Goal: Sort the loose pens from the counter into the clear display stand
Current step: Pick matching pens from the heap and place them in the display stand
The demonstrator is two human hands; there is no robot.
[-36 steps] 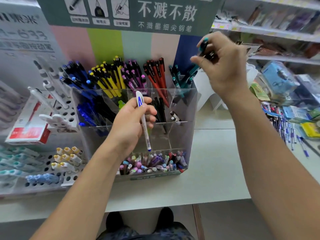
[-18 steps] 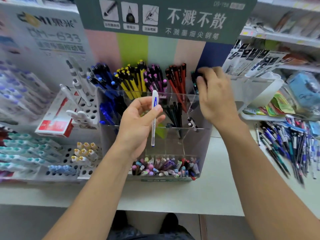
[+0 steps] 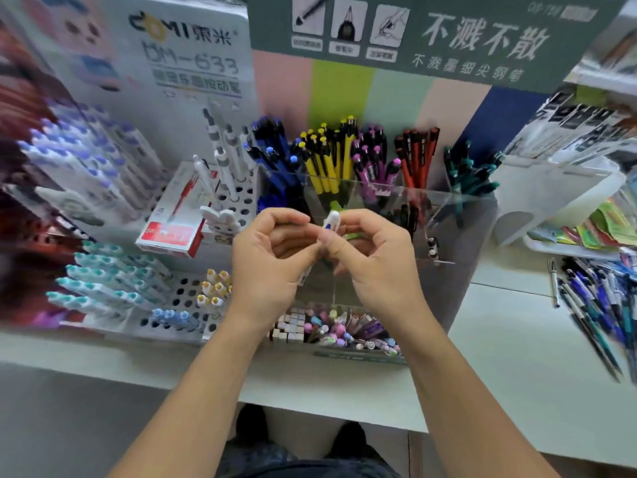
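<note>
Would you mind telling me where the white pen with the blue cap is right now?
The white pen is at the centre of the head view, held between the left hand and right hand, in front of the clear display stand.

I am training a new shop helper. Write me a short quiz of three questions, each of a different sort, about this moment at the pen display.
1. True or false: both hands hold the white pen in front of the clear display stand.
2. Multiple choice: the yellow pens stand between which groups? A) blue and pink B) red and teal C) pink and red
3. Fill in: the loose pens lie on the counter at the person's ____ side.

Key: 1 true, the left hand and right hand both pinch it. 2 A. 3 right.
</note>
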